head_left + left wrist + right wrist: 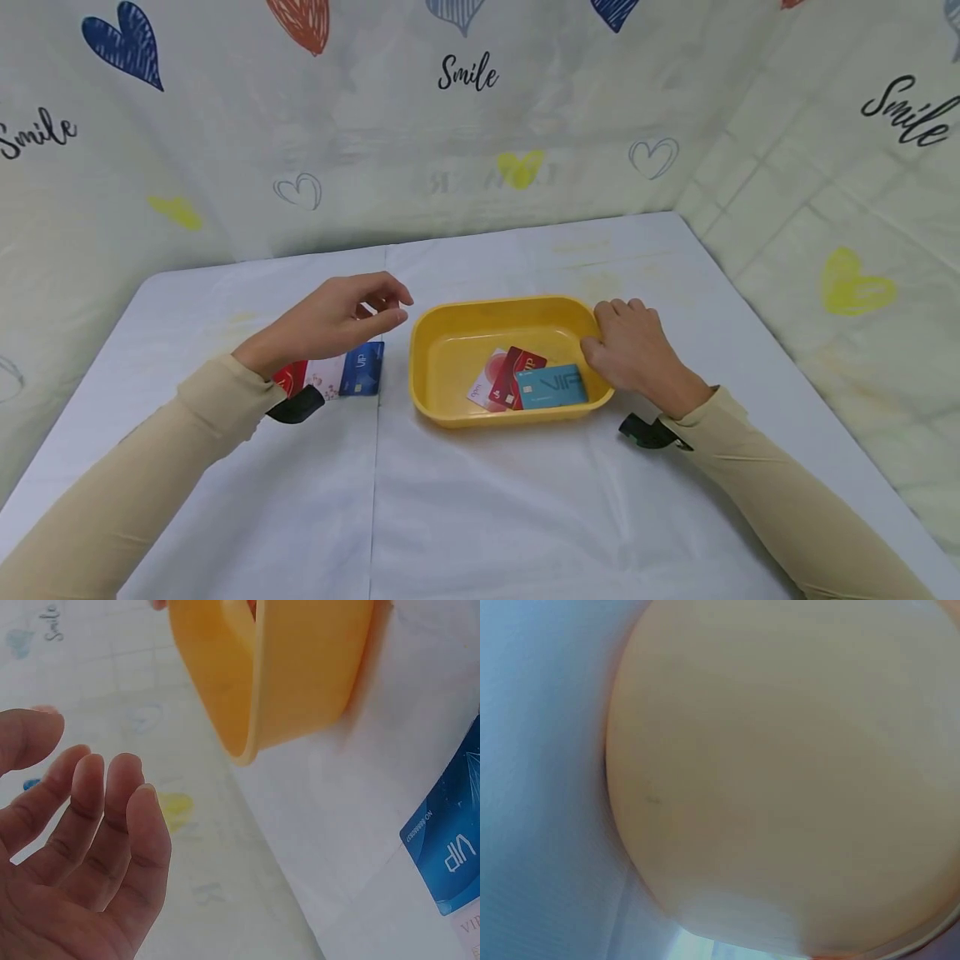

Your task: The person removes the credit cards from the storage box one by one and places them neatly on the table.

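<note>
A yellow plastic tray (442, 367) sits on the table; several cards lie in it, including a teal VIP card (553, 387), a dark red card (513, 371) and a pink-and-white card (483, 388). With its thumb inside, my right hand (633, 350) grips the tray's right rim. The right wrist view is filled by the tray's yellow outer wall (780, 772). My left hand (345, 312) hovers left of the tray, fingers loosely bent, holding nothing. Below it lie a blue VIP card (362, 369), a white flowered card (324, 377) and a red card (291, 379), the last partly hidden by the wrist.
A white cloth covers the table (465, 508), with a crease running front to back left of the tray. Behind and to the right hangs a pale curtain (375, 125) printed with hearts and "Smile". Both wrists carry small black cameras.
</note>
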The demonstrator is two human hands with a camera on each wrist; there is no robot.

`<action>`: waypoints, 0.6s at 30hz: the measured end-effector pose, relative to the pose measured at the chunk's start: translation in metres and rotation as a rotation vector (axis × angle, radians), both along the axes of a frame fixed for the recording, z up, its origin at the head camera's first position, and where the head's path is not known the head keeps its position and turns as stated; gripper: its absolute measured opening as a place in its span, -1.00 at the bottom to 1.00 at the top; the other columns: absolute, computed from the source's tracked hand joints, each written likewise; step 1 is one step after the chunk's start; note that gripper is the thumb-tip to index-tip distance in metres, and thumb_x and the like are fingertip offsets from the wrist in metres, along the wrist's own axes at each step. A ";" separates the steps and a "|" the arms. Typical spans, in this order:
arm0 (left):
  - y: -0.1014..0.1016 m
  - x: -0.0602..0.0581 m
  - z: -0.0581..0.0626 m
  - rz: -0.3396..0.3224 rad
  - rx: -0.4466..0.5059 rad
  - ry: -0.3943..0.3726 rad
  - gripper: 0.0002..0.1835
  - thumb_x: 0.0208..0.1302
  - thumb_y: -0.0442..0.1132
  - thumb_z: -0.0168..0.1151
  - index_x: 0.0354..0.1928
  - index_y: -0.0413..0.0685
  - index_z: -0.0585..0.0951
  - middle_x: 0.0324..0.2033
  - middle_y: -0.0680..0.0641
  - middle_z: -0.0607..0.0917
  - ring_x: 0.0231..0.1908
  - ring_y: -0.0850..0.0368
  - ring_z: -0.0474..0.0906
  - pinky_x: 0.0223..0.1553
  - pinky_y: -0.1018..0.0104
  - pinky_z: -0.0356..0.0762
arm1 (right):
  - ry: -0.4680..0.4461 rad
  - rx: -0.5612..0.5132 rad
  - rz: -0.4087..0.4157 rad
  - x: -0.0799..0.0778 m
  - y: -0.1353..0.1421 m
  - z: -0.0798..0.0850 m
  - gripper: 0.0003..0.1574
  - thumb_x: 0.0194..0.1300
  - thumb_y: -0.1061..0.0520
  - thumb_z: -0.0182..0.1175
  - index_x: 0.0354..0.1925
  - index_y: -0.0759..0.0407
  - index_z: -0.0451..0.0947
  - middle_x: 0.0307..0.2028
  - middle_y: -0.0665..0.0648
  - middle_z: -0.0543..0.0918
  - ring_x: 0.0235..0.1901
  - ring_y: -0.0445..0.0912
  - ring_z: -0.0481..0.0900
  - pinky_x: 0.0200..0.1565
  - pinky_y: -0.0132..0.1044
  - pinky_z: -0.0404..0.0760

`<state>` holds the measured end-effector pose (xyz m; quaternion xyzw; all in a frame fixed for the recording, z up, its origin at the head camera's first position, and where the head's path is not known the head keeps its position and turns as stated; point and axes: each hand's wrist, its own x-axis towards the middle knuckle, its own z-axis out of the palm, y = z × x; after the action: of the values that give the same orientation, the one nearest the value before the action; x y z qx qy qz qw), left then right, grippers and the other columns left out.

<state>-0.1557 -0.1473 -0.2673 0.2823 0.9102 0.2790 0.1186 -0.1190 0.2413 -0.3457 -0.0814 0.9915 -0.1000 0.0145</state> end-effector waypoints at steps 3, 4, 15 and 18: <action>0.005 -0.001 0.001 -0.016 -0.002 0.013 -0.74 0.51 -0.07 0.20 0.13 0.08 0.61 -0.02 0.02 0.73 -0.02 0.11 0.64 0.12 0.09 0.72 | 0.003 0.002 0.000 0.000 0.000 0.000 -0.62 0.37 0.07 -0.14 -0.15 0.37 0.43 -0.37 0.22 0.44 -0.25 0.15 0.33 -0.21 -0.10 0.23; 0.007 -0.001 0.002 -0.021 -0.002 0.016 -0.74 0.51 -0.07 0.20 0.13 0.08 0.61 -0.02 0.02 0.73 -0.02 0.11 0.63 0.12 0.09 0.72 | 0.004 0.001 0.000 0.000 0.000 0.000 -0.62 0.36 0.07 -0.14 -0.16 0.37 0.43 -0.37 0.22 0.44 -0.25 0.14 0.32 -0.21 -0.11 0.23; 0.029 -0.003 0.004 -0.066 0.026 -0.003 -0.71 0.49 -0.09 0.23 0.15 0.02 0.61 -0.02 0.03 0.74 0.01 0.11 0.63 0.16 0.07 0.70 | 0.009 -0.002 -0.007 0.001 0.001 0.000 -0.63 0.36 0.07 -0.14 -0.17 0.35 0.43 -0.38 0.22 0.44 -0.27 0.14 0.32 -0.21 -0.11 0.22; 0.034 -0.003 0.006 -0.078 0.038 -0.004 -0.72 0.49 -0.10 0.24 0.14 0.02 0.61 -0.03 0.02 0.74 0.01 0.11 0.62 0.15 0.07 0.70 | 0.005 -0.008 -0.010 0.001 0.001 0.000 -0.62 0.36 0.07 -0.14 -0.15 0.36 0.44 -0.37 0.22 0.45 -0.27 0.14 0.32 -0.20 -0.10 0.23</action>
<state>-0.1588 -0.1130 -0.2617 0.3193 0.8927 0.2920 0.1259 -0.1184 0.2419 -0.3461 -0.0769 0.9916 -0.1038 0.0113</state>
